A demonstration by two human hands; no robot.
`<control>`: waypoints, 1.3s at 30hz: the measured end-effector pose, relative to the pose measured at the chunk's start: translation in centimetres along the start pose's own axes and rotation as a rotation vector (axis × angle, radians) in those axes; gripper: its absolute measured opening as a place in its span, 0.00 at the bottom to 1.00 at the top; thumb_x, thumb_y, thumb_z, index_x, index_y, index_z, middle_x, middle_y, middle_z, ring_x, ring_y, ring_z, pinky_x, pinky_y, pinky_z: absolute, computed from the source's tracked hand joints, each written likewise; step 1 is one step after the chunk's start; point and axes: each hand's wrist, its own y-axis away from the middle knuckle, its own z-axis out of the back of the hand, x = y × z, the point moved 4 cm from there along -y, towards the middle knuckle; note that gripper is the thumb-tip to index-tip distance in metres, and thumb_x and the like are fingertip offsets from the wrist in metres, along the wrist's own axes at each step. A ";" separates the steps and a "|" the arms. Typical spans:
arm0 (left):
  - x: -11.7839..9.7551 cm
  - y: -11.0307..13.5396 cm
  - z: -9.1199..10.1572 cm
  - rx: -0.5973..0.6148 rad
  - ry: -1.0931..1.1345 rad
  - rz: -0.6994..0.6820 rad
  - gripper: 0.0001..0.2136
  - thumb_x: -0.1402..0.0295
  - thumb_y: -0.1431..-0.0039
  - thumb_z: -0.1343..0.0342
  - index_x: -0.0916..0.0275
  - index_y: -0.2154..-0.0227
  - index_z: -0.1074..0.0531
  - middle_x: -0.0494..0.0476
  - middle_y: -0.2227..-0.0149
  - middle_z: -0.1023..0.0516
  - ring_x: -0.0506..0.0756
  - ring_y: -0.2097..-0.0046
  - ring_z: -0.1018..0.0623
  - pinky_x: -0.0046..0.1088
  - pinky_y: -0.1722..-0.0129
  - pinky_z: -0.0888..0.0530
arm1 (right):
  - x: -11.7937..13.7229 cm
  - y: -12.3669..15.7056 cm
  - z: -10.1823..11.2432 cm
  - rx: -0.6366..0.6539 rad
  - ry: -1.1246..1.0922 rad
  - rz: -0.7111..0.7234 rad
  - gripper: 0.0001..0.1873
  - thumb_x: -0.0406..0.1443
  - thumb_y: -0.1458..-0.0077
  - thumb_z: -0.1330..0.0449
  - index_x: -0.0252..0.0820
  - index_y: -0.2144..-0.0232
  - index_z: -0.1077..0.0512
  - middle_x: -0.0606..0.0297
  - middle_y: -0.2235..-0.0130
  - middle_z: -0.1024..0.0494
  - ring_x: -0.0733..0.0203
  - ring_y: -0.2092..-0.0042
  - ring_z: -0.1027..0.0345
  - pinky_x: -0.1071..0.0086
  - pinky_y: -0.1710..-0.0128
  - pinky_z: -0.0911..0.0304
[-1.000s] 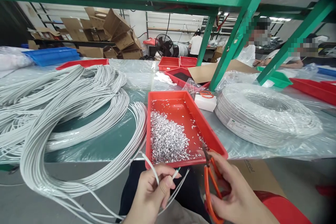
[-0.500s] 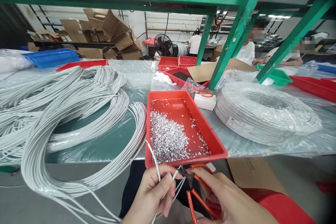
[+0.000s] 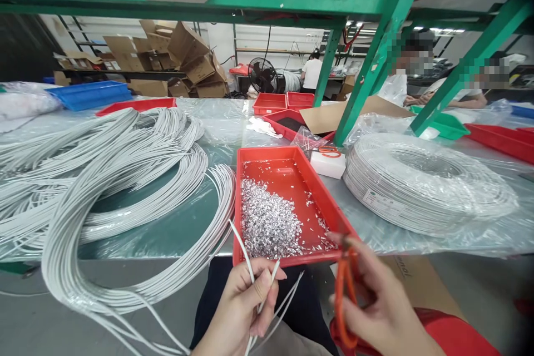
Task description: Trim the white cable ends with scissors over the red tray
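My left hand (image 3: 254, 295) is closed around white cable (image 3: 238, 242), with one end pinched between thumb and fingers and another sticking up past the knuckles. Thinner cable ends (image 3: 291, 293) trail to the right below it. My right hand (image 3: 371, 292) grips orange-handled pliers (image 3: 345, 289) at the near right corner of the red tray (image 3: 298, 260); motion blurs the jaws, and the index finger reaches over the rim. Inside that tray lies a heap of small shiny metal pieces (image 3: 271, 222), piled on its left side.
Bundled white cables (image 3: 95, 178) cover the table on the left and hang over its edge. A wrapped cable coil (image 3: 425, 189) sits right of the tray. Behind the tray stands a white box (image 3: 328, 164) with orange-handled scissors (image 3: 329, 151). Green posts (image 3: 367, 83) rise farther back.
My right hand has drawn the pliers away from the cable end, rightward and up to the tray's corner. My left hand keeps its hold on the cable. The view has shifted slightly.
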 end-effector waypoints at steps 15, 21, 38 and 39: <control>0.7 -0.2 0.0 0.095 -0.129 0.031 0.14 0.57 0.52 0.39 0.66 0.74 0.25 0.46 0.85 0.33 0.38 0.89 0.43 0.14 0.89 0.52 | 2.4 -0.3 -0.5 0.595 0.245 0.041 0.20 0.29 0.62 0.43 0.45 0.62 0.31 0.67 0.69 0.29 0.58 0.68 0.35 0.70 0.72 0.37; 0.6 -1.2 -0.2 0.210 -0.215 -0.017 0.15 0.56 0.49 0.42 0.65 0.74 0.25 0.45 0.86 0.37 0.39 0.90 0.45 0.15 0.90 0.53 | 1.2 -0.7 0.0 0.476 0.238 0.065 0.22 0.31 0.59 0.40 0.47 0.58 0.31 0.69 0.74 0.31 0.59 0.70 0.35 0.71 0.72 0.37; 1.3 -0.8 -0.5 0.062 -0.310 -0.390 0.15 0.53 0.41 0.54 0.48 0.55 0.30 0.48 0.76 0.34 0.44 0.81 0.47 0.20 0.82 0.48 | -0.5 -0.3 0.4 0.374 -0.212 -0.047 0.14 0.39 0.46 0.43 0.40 0.58 0.28 0.62 0.68 0.26 0.55 0.65 0.30 0.65 0.62 0.31; 0.9 -0.8 -0.4 0.053 -0.339 -0.369 0.15 0.54 0.40 0.53 0.52 0.59 0.27 0.48 0.78 0.35 0.45 0.81 0.46 0.20 0.81 0.48 | -0.7 -0.1 0.3 0.408 -0.193 -0.044 0.13 0.37 0.47 0.43 0.39 0.59 0.27 0.61 0.68 0.25 0.55 0.64 0.29 0.65 0.62 0.31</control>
